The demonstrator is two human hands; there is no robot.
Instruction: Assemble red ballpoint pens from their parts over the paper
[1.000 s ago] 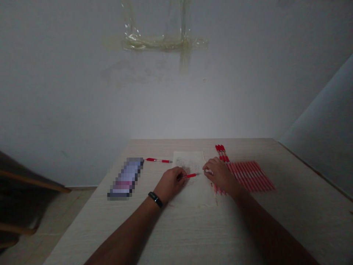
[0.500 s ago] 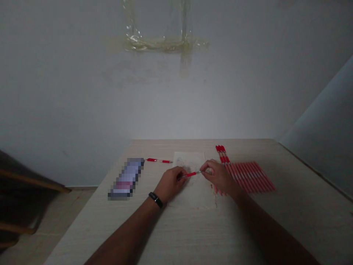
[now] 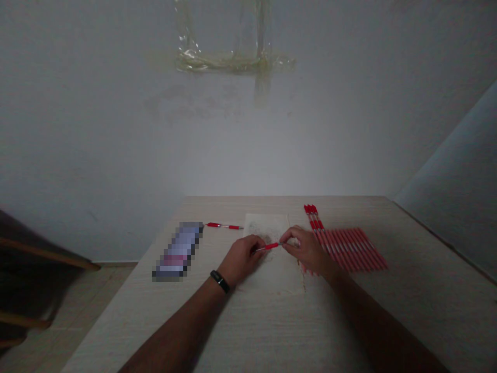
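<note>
Between my two hands, above a pale sheet (image 3: 272, 274) on the table, is a red pen (image 3: 272, 245) lying nearly level. My left hand (image 3: 248, 254) is closed around its left part, with a black band on the wrist. The fingertips of my right hand (image 3: 305, 248) pinch the grey tip at its other end. Beside the right hand lie several pink-red pens (image 3: 355, 248) in a slanted row. Several red pens (image 3: 313, 217) stick out farther back, partly hidden by the right hand. Another red pen (image 3: 223, 226) lies alone behind the left hand.
A blurred-out phone-like object (image 3: 178, 251) lies on the left of the wooden-topped table (image 3: 248, 331). Behind the table rises a grey wall (image 3: 248, 145) with clear tape on it. A dark piece of furniture (image 3: 34, 280) stands at the left on the floor.
The right fingertips have shifted slightly left, closer to the pen's red part, so less of the grey tip shows. The left hand has barely moved and keeps its grip.
</note>
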